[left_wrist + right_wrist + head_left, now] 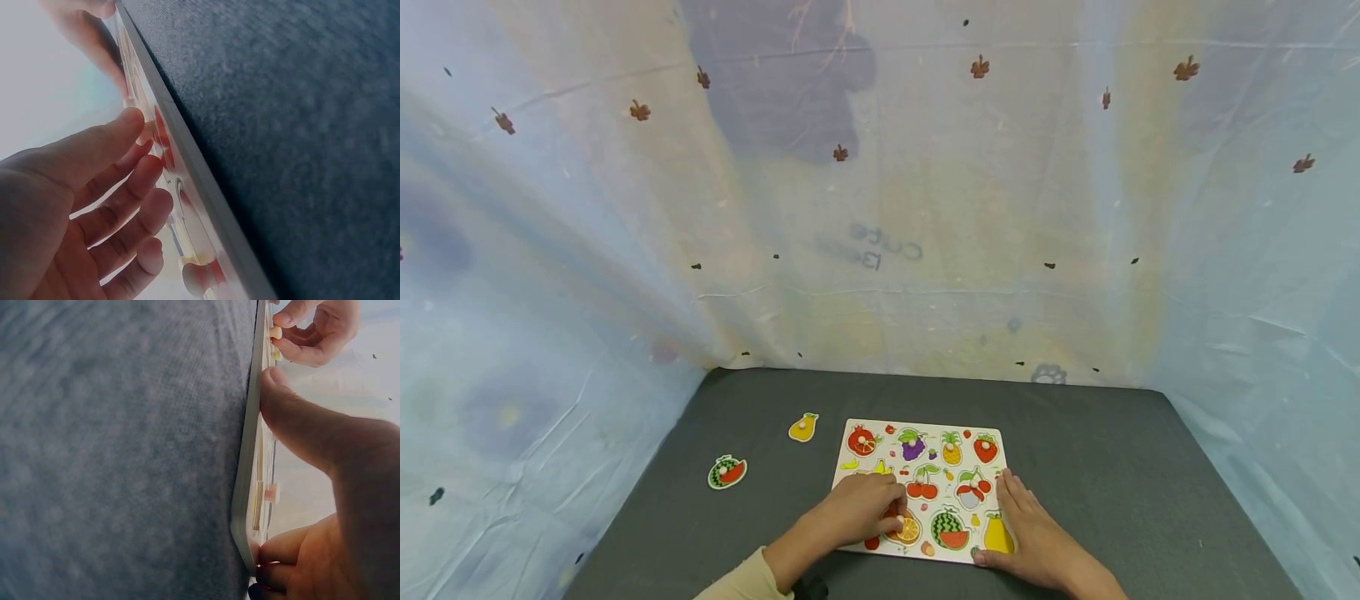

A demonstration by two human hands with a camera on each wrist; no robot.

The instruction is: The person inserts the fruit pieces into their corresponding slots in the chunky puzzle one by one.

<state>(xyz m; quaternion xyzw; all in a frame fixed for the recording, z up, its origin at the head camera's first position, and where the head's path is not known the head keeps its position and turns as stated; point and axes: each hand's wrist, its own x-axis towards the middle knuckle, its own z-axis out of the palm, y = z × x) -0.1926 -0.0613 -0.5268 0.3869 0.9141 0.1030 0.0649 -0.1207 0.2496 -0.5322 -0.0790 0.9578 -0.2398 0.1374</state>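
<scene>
A white fruit puzzle board (937, 515) lies on the dark table. My left hand (863, 510) is over its near left part, thumb and forefinger pinching the small knob (277, 332) of an orange puzzle piece (910, 531). That piece sits at its place on the board, partly covered by the fingers. The other left fingers are loosely bent in the left wrist view. My right hand (1041, 542) rests against the board's right side, fingers extended along the edge and thumb (279, 387) at the near edge. Part of a yellow pear picture (997, 535) shows beside it.
Left of the board, a pear piece (803, 427) and a watermelon piece (727, 472) lie apart on the dark tabletop (1090, 450). Other fruits on the board include grapes (912, 446) and a strawberry (986, 449). A patterned sheet (925, 192) encloses the table's back and sides.
</scene>
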